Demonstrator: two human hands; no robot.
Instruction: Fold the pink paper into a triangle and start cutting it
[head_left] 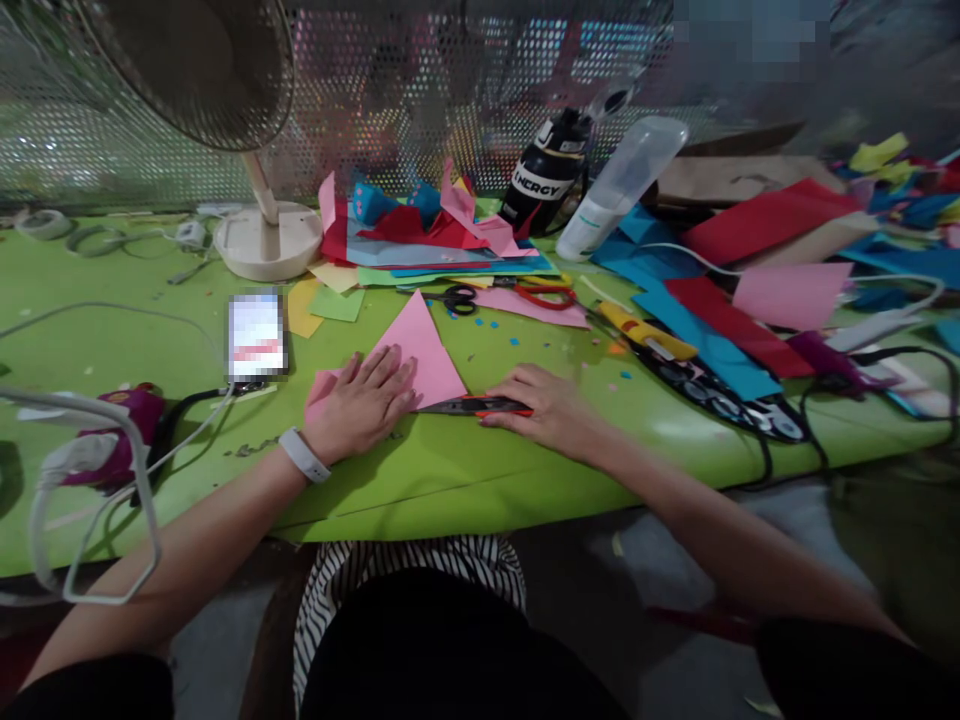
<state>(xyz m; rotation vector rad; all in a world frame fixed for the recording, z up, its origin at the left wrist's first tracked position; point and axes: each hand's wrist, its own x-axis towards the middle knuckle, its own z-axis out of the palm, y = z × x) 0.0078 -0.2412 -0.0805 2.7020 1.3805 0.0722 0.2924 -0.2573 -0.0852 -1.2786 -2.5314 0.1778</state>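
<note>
Left hand [360, 405] flat on pink paper [420, 350] — right hand [544, 405] grips red-black scissors [472, 406]

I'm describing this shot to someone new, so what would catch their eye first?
Probably the pink paper triangle at the center of the lime-green table, pressed flat by the left hand, while the right hand rests on a red-and-black cutter. Behind lie heaped colored sheets and a white fan at the back left.
</note>
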